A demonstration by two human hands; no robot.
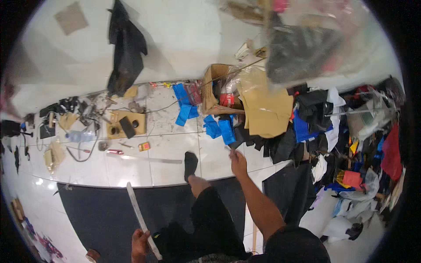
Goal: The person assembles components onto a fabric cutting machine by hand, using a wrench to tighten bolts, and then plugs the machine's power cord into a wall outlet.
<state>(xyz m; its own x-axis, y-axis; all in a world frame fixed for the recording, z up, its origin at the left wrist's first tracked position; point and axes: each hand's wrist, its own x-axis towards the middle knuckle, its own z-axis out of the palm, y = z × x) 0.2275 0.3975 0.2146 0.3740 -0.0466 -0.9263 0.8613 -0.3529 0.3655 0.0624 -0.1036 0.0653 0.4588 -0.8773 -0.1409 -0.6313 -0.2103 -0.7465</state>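
Note:
My left hand (139, 243) is closed around the lower part of a long, pale, flat straightedge (137, 211). The strip slants up and to the left over a large black sheet of material (94, 215) spread on the floor. Farther forward and to the right, my right hand (238, 163) is held out over the white tiles with its fingers pinched together. A small pale tip shows at the fingertips, too small to name. Between my hands, my foot in a black sock (190, 163) rests at the sheet's far edge.
A second metal strip (149, 158) lies on the tiles by a red-handled tool (115, 151) and a yellow tape measure (144, 146). Ahead are blue scraps (186, 111), a cardboard box (212, 81) and brown card sheets (267, 107). Piled fabric (313, 109) fills the right side.

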